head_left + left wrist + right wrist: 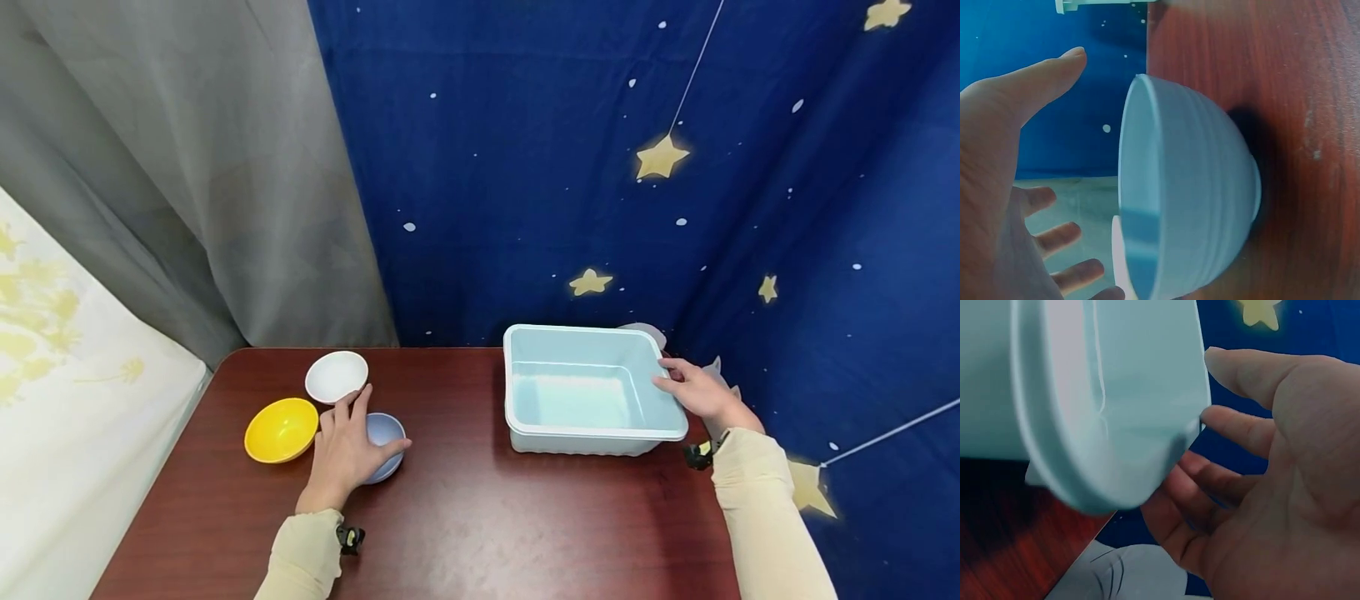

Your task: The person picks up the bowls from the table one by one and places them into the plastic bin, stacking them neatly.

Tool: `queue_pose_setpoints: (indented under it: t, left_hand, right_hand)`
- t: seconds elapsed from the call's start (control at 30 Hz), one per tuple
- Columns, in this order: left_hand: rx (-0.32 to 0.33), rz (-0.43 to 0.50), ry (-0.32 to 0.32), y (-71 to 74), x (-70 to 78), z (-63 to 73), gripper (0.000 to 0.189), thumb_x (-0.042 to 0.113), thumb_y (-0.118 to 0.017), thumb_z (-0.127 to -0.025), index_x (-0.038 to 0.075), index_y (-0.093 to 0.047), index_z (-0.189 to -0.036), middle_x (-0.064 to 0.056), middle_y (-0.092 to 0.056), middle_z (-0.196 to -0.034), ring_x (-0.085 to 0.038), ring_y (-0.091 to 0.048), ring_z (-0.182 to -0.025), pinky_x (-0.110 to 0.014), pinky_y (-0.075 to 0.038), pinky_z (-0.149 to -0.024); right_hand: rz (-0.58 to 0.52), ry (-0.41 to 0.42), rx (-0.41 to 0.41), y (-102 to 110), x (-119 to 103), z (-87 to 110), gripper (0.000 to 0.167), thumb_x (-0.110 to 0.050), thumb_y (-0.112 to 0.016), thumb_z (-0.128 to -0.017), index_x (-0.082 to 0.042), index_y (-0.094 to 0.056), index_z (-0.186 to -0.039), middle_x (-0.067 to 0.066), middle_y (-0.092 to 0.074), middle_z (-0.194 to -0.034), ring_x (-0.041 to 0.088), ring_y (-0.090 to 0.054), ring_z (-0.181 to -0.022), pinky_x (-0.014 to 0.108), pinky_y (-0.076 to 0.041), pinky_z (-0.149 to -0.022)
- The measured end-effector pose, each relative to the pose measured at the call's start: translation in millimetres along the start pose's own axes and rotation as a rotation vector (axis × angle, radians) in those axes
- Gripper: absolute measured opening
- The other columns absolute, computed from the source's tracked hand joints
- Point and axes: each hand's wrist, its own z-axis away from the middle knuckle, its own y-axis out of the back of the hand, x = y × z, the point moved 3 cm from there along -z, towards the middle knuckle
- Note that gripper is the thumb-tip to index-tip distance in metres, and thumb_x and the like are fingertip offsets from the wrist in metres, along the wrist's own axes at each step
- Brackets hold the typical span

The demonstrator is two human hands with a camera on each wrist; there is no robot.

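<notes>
Sitting below the left fingers point(361, 405) is a blue bowl point(385, 428).

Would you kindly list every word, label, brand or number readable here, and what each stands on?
None can be read: no lettering shows on the yellow bowl, white bowl, blue bowl or pale blue tub.
The starry curtain shows no writing.
Wrist devices: too small to tell.

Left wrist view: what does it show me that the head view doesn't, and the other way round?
Left wrist only: the foot of the blue bowl, and a gap between the thumb and the rim.

Head only: the yellow bowl, and the right hand at the right end of the bin.

Both: the left hand, blue bowl, table and blue curtain.
</notes>
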Motion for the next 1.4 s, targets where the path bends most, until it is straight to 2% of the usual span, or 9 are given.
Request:
queue_pose_setpoints:
  t: [0.1, 0.27, 0.37, 0.47, 0.67, 0.9, 1.13, 1.4]
  left_hand:
    - [-0.005, -0.001, 0.008, -3.1, -2.7, 1.1, 0.115, 0.067, -0.08, -0.073, 0.015, -0.028, -0.161, -0.021, -0.03, -0.159, -0.049, -0.035, -0.128, -0.067, -0.038, -0.098]
    - [-0.01, -0.017, 0.021, -7.2, -6.9, 3.1, 0.112, 0.068, -0.08, -0.072, 0.013, -0.034, -0.158, -0.02, -0.029, -0.162, -0.048, -0.036, -0.129, -0.067, -0.038, -0.097]
    - [-0.022, -0.015, 0.031, -10.0, -8.4, 3.5, 0.111, 0.068, -0.08, -0.071, 0.013, -0.035, -0.157, -0.02, -0.029, -0.161, -0.049, -0.036, -0.13, -0.068, -0.038, -0.096]
    - [-0.031, -0.01, 0.034, -13.2, -9.2, 3.6, 0.111, 0.068, -0.08, -0.071, 0.013, -0.037, -0.157, -0.02, -0.03, -0.16, -0.049, -0.036, -0.131, -0.068, -0.039, -0.095]
    - [-0.056, 0.006, 0.048, -19.9, -9.2, 4.0, 0.11, 0.067, -0.081, -0.072, 0.013, -0.036, -0.157, -0.02, -0.029, -0.161, -0.049, -0.035, -0.132, -0.067, -0.039, -0.095]
    - [-0.087, 0.012, 0.068, -28.0, -9.3, 5.3, 0.11, 0.066, -0.081, -0.072, 0.014, -0.035, -0.158, -0.02, -0.027, -0.162, -0.049, -0.031, -0.135, -0.069, -0.039, -0.097]
    - [-0.077, 0.011, 0.053, -31.4, -9.1, 5.5, 0.111, 0.066, -0.082, -0.071, 0.013, -0.035, -0.157, -0.02, -0.029, -0.161, -0.049, -0.032, -0.133, -0.069, -0.04, -0.097]
    - [-0.007, 0.018, 0.058, -30.5, -9.5, 5.4, 0.104, 0.062, -0.083, -0.071, 0.013, -0.042, -0.154, -0.016, -0.037, -0.151, -0.046, -0.038, -0.126, -0.065, -0.043, -0.091]
  right_hand:
    - [0.006, 0.046, 0.016, 1, 5, 0.5, 0.059, -0.022, -0.052, -0.107, 0.015, -0.033, -0.15, 0.04, -0.055, -0.134, 0.045, -0.063, -0.117, 0.041, -0.056, -0.09]
    - [-0.056, 0.027, 0.007, 2, 16, -1.6, 0.056, -0.017, -0.052, -0.106, 0.008, -0.035, -0.153, 0.035, -0.065, -0.122, 0.029, -0.07, -0.097, 0.028, -0.056, -0.074]
    - [-0.097, 0.006, 0.004, 1, 23, -3.2, 0.056, -0.013, -0.053, -0.105, 0.004, -0.034, -0.155, 0.032, -0.067, -0.118, 0.017, -0.067, -0.088, 0.03, -0.056, -0.069]
    - [-0.13, 0.0, -0.001, -1, 25, -2.7, 0.057, -0.011, -0.052, -0.105, 0.002, -0.032, -0.156, 0.032, -0.065, -0.117, 0.017, -0.066, -0.088, 0.031, -0.056, -0.07]
    - [-0.18, -0.013, -0.013, -2, 26, -1.6, 0.057, -0.014, -0.051, -0.106, -0.001, -0.031, -0.158, 0.032, -0.057, -0.124, 0.021, -0.066, -0.098, 0.03, -0.057, -0.075]
    - [-0.289, -0.011, -0.018, -4, 35, -2.0, 0.057, -0.015, -0.051, -0.107, -0.002, -0.03, -0.158, 0.029, -0.052, -0.126, 0.014, -0.063, -0.097, 0.029, -0.058, -0.077]
    - [-0.362, 0.006, -0.007, -6, 43, -1.1, 0.058, -0.017, -0.051, -0.107, -0.003, -0.029, -0.159, 0.025, -0.052, -0.127, 0.006, -0.062, -0.096, 0.029, -0.058, -0.079]
    - [-0.461, 0.029, -0.035, -11, 48, -4.0, 0.061, -0.022, -0.049, -0.109, -0.004, -0.024, -0.161, 0.006, -0.054, -0.117, 0.007, -0.063, -0.095, 0.03, -0.058, -0.078]
